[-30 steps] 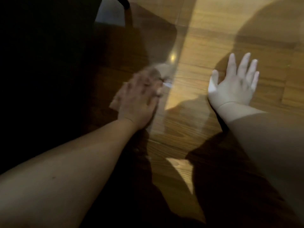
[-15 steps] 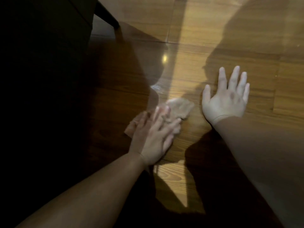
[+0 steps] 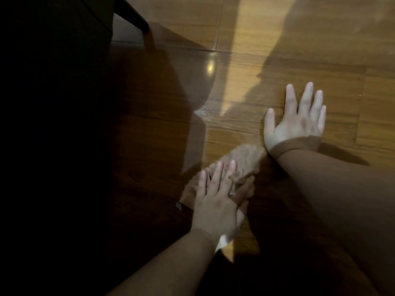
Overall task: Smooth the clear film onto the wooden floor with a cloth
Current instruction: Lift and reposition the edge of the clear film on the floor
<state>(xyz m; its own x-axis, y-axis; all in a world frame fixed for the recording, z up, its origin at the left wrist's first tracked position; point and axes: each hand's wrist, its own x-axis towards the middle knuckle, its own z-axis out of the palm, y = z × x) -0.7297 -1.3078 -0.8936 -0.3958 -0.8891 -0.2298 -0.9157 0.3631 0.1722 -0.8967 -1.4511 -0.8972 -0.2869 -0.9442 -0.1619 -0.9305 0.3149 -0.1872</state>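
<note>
A clear film [image 3: 213, 99] lies over the wooden floor [image 3: 352, 107], showing glare and a small wrinkle near the middle. My left hand [image 3: 215, 199] presses flat on a brownish cloth [image 3: 245, 159], its fingers straight across it; part of the cloth folds up over the thumb side. The cloth's far end reaches close to my right wrist. My right hand [image 3: 297, 120] lies flat on the film with fingers spread, palm down, holding nothing.
A dark furniture leg [image 3: 132, 16] stands at the upper left, beside a large dark mass filling the left side. Heavy shadows cover the lower part of the floor. Lit floor boards stretch to the upper right.
My left hand has slid the cloth toward me and to the right, from the shadowed upper middle down to beside my right wrist. My right hand has stayed flat in place.
</note>
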